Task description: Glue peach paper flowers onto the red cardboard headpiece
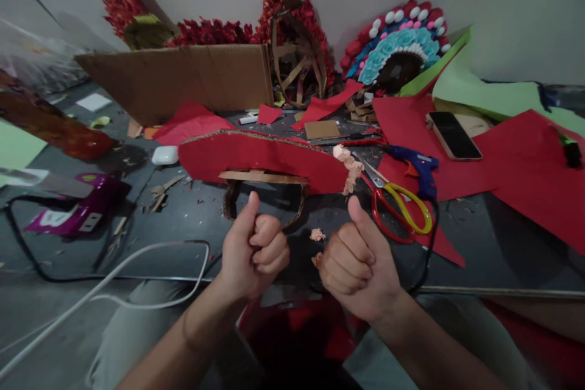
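Both fists are held above the table's front edge with thumbs pointing up. My left hand (256,247) has its fingers curled in, and nothing shows in it. Curled the same way, my right hand (359,256) also shows nothing held. Just beyond them lies a red paper-covered cardboard arch (269,155) with a cardboard band (299,210) looping toward me. Peach paper flowers (350,167) sit along its right end. One loose peach flower (317,234) lies between my hands; another (317,260) is partly hidden by my right fist. Scissors (402,198) with red and yellow handles rest right of the arch.
A blue glue gun (415,167) and a phone (454,136) lie on red paper (525,170) at right. Behind stand a cardboard sheet (183,82) and a decorated headpiece (397,42). A white cable (137,253) and purple box (85,204) are at left.
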The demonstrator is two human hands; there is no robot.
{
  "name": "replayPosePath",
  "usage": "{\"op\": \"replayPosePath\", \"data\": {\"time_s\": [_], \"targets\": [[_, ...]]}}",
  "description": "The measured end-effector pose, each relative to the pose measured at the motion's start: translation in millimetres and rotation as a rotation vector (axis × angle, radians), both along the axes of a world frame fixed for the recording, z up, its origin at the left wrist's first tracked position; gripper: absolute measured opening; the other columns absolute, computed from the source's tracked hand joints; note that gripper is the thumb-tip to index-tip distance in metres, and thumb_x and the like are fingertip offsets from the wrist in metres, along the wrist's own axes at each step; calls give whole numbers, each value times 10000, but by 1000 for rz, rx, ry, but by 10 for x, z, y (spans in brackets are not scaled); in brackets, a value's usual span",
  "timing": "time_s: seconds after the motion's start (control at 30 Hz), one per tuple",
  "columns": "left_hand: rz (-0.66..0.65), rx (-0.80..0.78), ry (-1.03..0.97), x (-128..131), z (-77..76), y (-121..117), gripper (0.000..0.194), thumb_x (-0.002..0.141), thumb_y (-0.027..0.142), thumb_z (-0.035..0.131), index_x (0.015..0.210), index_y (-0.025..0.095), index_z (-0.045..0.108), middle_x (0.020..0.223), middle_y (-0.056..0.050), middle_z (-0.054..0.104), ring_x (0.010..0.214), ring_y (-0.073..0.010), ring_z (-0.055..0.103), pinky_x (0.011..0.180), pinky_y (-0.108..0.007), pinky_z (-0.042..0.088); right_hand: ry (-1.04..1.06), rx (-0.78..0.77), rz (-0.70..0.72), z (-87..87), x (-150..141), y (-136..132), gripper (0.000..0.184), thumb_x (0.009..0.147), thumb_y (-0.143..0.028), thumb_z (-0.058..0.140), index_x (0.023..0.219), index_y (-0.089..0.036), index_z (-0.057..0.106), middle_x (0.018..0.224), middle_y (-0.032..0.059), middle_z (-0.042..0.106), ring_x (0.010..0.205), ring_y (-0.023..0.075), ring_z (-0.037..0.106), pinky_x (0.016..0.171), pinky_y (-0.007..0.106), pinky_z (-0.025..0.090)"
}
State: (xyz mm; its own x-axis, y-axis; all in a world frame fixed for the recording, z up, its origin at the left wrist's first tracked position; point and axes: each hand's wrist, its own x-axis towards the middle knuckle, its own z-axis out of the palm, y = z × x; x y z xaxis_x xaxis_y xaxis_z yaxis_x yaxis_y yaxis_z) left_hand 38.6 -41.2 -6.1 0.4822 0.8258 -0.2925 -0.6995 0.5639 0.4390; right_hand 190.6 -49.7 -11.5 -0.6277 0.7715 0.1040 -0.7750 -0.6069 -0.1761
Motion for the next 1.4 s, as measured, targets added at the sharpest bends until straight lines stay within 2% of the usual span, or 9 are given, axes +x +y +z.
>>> {"op": "replayPosePath", "data": {"time_s": [0.23, 0.5, 0.63, 0.73, 0.83, 0.97, 1.1, 1.27, 1.4], "targets": [[-12, 45, -78, 25, -45, -14, 587, 898, 529, 41, 427, 196, 148, 335, 71, 65, 291, -54, 42, 314, -204, 34, -41, 83, -2, 15, -40, -29, 623, 926, -527, 122, 406, -193, 202, 319, -72, 162, 272, 39, 121, 295, 179, 81], [33, 172, 71, 61, -11, -20, 605, 850, 569, 332, 421, 188, 141, 346, 83, 66, 305, -42, 75, 326, -202, 77, -172, 156, -43, 33, -63, -48, 646, 889, -602, 134, 393, -193, 189, 323, -67, 151, 287, 41, 115, 313, 200, 76], [163, 331, 349, 114, -14, -82, 582, 773, 512, 543, 407, 172, 245, 356, 76, 174, 343, -46, 186, 365, -195, 173, -327, 182, -125, 80, -65, -70, 568, 885, -504, 310, 421, -187, 232, 354, -75, 160, 323, 42, 150, 354, 202, 112], [269, 474, 509, 113, -61, -137, 353, 761, 374, 624, 532, 163, 458, 448, 47, 384, 435, -74, 352, 429, -195, 291, -456, 204, -164, 113, -69, -95, 412, 832, -380, 436, 485, -180, 342, 396, -77, 227, 361, 47, 192, 388, 206, 140], [264, 649, 580, 82, -73, -167, 100, 778, 270, 629, 769, 180, 584, 660, 6, 542, 547, -88, 467, 497, -202, 378, -493, 216, -130, 99, -74, -116, 295, 799, -323, 461, 547, -174, 424, 425, -74, 280, 376, 53, 206, 394, 210, 144], [250, 833, 686, 61, -9, -171, 41, 773, 176, 622, 812, 184, 612, 754, -13, 576, 640, -99, 529, 548, -198, 430, -532, 196, -109, 40, -69, -131, 260, 779, -320, 466, 568, -169, 453, 438, -71, 279, 399, 60, 206, 401, 217, 136], [272, 899, 713, 64, 26, -173, 105, 738, 122, 642, 822, 177, 614, 765, -15, 579, 639, -96, 538, 536, -194, 446, -562, 206, -104, 17, -48, -142, 246, 774, -306, 471, 575, -163, 470, 471, -53, 335, 430, 66, 266, 425, 223, 173], [318, 987, 768, 67, 23, -169, 120, 715, 93, 651, 806, 162, 613, 749, -19, 601, 663, -103, 569, 575, -202, 473, -606, 256, -107, 32, -13, -158, 253, 791, -293, 466, 576, -160, 482, 493, -53, 340, 448, 65, 273, 451, 223, 206], [380, 1152, 873, 45, 45, -141, 115, 724, 98, 651, 816, 152, 608, 746, -19, 611, 666, -101, 588, 602, -203, 493, -721, 332, -117, 65, 26, -146, 267, 816, -293, 443, 583, -164, 468, 509, -49, 358, 464, 68, 284, 463, 219, 231]]}}
